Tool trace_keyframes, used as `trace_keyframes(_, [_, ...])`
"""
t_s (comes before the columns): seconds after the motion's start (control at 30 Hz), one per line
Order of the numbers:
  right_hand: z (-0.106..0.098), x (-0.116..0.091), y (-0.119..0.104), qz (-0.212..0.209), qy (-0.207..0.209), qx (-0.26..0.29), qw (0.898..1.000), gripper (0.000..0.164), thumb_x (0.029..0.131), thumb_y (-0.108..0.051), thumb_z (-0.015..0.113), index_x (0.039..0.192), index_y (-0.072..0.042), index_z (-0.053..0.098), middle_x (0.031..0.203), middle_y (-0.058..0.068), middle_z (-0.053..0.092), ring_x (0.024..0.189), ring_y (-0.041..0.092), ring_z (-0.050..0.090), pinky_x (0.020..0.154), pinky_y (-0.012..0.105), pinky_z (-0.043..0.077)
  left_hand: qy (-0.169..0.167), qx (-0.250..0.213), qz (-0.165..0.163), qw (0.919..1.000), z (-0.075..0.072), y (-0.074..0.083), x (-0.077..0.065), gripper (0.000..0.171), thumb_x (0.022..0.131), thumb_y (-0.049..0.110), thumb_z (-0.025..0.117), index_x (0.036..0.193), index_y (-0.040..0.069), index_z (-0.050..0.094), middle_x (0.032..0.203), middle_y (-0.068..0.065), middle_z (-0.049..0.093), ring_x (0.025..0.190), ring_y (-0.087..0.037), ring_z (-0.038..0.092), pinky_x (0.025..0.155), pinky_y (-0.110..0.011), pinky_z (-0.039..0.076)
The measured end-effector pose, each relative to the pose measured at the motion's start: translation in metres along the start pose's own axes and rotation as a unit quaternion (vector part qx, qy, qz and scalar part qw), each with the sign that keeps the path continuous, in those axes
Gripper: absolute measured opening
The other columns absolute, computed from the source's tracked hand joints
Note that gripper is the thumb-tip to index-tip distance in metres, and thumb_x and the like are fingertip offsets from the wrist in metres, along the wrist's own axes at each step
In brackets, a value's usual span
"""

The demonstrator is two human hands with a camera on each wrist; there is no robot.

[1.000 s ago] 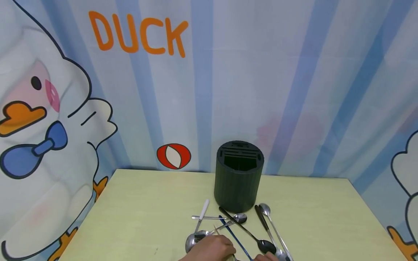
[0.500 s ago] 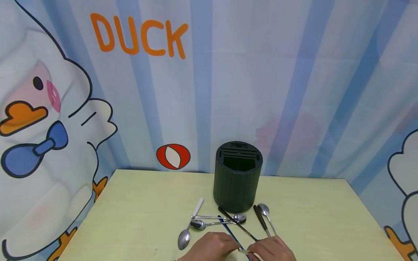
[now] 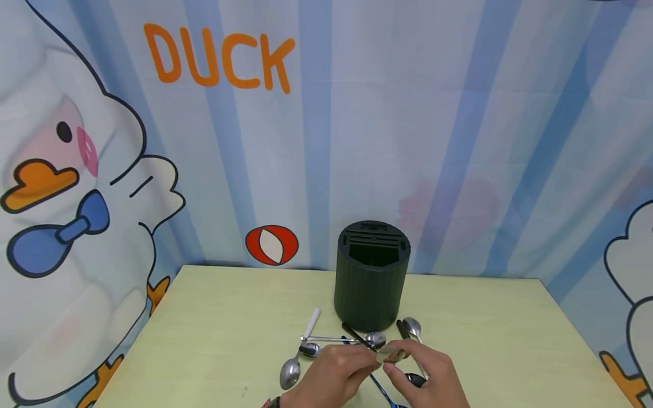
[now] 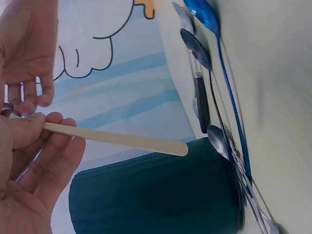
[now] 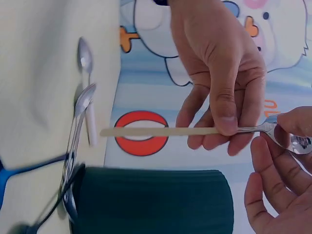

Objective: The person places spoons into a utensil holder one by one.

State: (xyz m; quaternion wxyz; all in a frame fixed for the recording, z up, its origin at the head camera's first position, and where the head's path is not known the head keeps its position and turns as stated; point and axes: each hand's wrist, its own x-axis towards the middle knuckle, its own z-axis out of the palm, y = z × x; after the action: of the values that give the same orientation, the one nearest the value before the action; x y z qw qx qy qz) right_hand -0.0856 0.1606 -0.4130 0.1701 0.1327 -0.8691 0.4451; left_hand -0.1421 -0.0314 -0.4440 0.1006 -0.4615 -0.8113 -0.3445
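Note:
Both hands hold one spoon, seen with a silver metal end (image 3: 393, 352) and a long cream handle (image 4: 131, 139). My left hand (image 3: 336, 374) pinches it where the handle meets the metal neck. At the other end my right hand (image 3: 431, 374) grips the bowl between thumb and fingers, which cover part of it. In the right wrist view the cream handle (image 5: 165, 131) lies level and points away from the right hand. Below and around the hands lie a blue spoon (image 3: 380, 390), a black spoon (image 3: 415, 380) and a white-handled spoon (image 3: 291, 374).
A dark green ribbed utensil holder (image 3: 372, 294) with slots in its top stands behind the hands. Crossed silver spoons (image 3: 374, 340) lie before it, and another silver spoon (image 3: 412, 326) at its right. A duck-print curtain (image 3: 367, 141) hangs behind the pale yellow table (image 3: 229, 317).
The hands have come together on the cream-handled spoon and risen slightly. The white-handled spoon has shifted left, and a silver spoon beside it has moved. The green holder stays in place.

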Motion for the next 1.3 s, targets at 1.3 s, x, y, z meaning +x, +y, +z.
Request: trace_keyframes(1.3, [-0.007, 0.045, -0.022, -0.165, 0.066, 0.071, 0.981, 0.064, 0.081, 0.011, 0.072, 0.140, -0.007, 0.053, 0.086, 0.001, 0.064, 0.072, 0.005, 0.059, 0.069, 0.016, 0.054, 0.096, -0.264, -0.099, 0.9546, -0.031, 0.018, 0.025, 0.025, 0.096, 0.021, 0.063, 0.109, 0.003, 0.074, 0.100, -0.014, 0.076, 0.084, -0.018, 0.074, 0.069, -0.021, 0.060])
